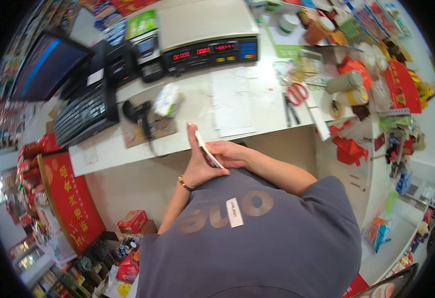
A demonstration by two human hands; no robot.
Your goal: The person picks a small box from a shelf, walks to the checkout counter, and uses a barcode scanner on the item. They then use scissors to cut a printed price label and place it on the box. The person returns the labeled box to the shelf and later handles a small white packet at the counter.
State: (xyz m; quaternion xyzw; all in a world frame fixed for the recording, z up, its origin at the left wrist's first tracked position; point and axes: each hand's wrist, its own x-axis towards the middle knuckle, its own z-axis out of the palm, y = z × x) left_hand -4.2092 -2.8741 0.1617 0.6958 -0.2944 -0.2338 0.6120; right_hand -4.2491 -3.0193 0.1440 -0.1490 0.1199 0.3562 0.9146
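A thin, flat white object (205,147), seen nearly edge-on, is held close to my chest at the front of the counter. It could be a phone or a folded sheet; its face is hidden. My left hand (198,164), with a beaded bracelet at the wrist, holds it between upright fingers and the thumb. My right hand (227,153) is against its other side, fingers partly hidden. Beyond them, white paper (234,106) lies on the white counter (193,128), with a handheld scanner (143,117) and a small white-and-green packet (168,100) to its left.
A keyboard (85,115), monitor (49,67) and weighing scale with red digits (213,54) stand behind and left. Red-handled scissors (297,94), dark pens (290,111), tape (337,109) and cups lie right. Red bags hang beside the counter's right end.
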